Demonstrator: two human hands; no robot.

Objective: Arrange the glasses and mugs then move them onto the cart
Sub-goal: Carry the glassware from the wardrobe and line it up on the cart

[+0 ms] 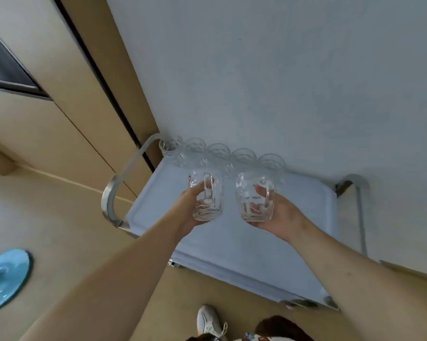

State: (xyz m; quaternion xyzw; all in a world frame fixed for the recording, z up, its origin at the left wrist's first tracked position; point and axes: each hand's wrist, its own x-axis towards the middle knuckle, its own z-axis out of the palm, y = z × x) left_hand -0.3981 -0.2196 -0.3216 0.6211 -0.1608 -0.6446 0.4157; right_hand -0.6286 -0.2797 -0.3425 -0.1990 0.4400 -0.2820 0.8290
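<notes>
You stood at the cart (232,242), its pale top drawn up against the wall, with a curved metal handle (114,193) at its left end. Along the far edge of that top a row of clear glasses (222,153) already stood side by side, close to the wall. Nearer you, held just above the cart's top, were two glass mugs. Your left hand (190,205) was wrapped around the left mug (206,198) at its body, the handle facing you. Your right hand (278,212) cupped the right mug (254,200) from the side and below, fingers curled round it by the handle. These mugs looked thick-walled and fairly heavy, rigid, smooth enough to slip, and liable to chip if knocked against the row behind, so the handle or a full wrap of the body seemed the safest hold. A small reddish mark showed on the left mug, too blurred to read; no other writing could be made out.
</notes>
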